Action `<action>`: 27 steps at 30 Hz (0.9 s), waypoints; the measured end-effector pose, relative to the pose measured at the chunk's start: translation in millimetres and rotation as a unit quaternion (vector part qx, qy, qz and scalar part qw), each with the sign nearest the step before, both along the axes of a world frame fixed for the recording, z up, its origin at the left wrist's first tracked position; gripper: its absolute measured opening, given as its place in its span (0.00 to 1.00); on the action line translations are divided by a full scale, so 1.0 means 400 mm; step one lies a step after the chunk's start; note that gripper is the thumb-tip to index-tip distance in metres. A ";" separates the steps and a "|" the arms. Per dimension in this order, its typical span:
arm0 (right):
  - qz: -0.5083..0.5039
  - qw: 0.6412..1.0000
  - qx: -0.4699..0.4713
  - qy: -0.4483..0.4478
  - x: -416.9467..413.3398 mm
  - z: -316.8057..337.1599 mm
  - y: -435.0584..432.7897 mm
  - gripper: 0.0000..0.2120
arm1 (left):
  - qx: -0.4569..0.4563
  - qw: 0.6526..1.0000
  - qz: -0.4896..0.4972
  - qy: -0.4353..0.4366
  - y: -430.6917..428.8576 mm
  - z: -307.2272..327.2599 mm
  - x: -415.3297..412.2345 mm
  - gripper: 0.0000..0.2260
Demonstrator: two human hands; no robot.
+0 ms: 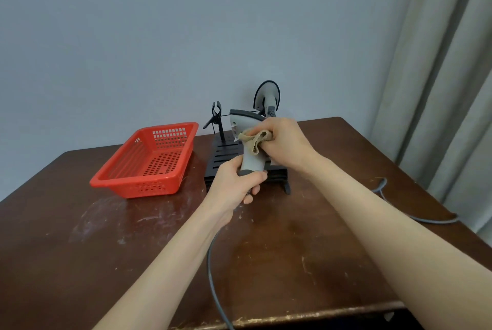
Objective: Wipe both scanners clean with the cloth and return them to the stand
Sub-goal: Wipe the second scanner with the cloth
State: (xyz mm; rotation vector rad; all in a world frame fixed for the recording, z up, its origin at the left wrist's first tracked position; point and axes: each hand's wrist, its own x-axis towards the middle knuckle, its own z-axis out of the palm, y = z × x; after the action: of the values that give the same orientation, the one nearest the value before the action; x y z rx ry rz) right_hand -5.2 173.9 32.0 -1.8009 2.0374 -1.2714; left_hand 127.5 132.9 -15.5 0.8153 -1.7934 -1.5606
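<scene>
My left hand (234, 186) grips the handle of a grey scanner (246, 127), holding it upright above the black slatted stand (226, 154). A tan cloth (254, 140) is bunched in my right hand (285, 143), which presses it against the scanner's side just below the head. A second grey scanner (267, 96) sits upright at the stand's back right, partly hidden behind the held one. The held scanner's grey cable (213, 276) runs down under my left forearm to the table's front edge.
A red perforated basket (149, 162) sits left of the stand on the brown table (279, 249). A black clamp holder (217, 116) rises at the stand's back left. Another grey cable (415, 215) trails off the right edge. Curtains hang at right.
</scene>
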 end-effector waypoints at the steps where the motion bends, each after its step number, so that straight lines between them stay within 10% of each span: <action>1: -0.021 1.000 -0.010 -0.006 -0.008 0.001 -0.005 0.19 | -0.001 1.000 -0.002 -0.001 0.001 0.001 -0.003 0.07; 18: 0.066 0.996 0.030 -0.054 0.025 -0.040 0.070 0.15 | -0.014 1.000 0.002 0.003 -0.014 -0.001 -0.003 0.10; 22: -0.099 0.984 0.126 0.079 -0.036 -0.049 0.066 0.07 | -0.021 0.999 0.027 0.004 -0.024 0.006 0.009 0.10; 27: -0.113 0.983 -0.121 -0.077 -0.038 -0.010 0.064 0.11 | -0.022 1.000 0.009 0.001 -0.018 0.017 0.021 0.10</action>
State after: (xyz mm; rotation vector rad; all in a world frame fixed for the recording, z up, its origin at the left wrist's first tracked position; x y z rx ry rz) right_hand -20.6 199.4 27.8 -1.5322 2.1262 -1.7322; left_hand 136.0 125.5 -8.7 0.8067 -1.8081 -1.5042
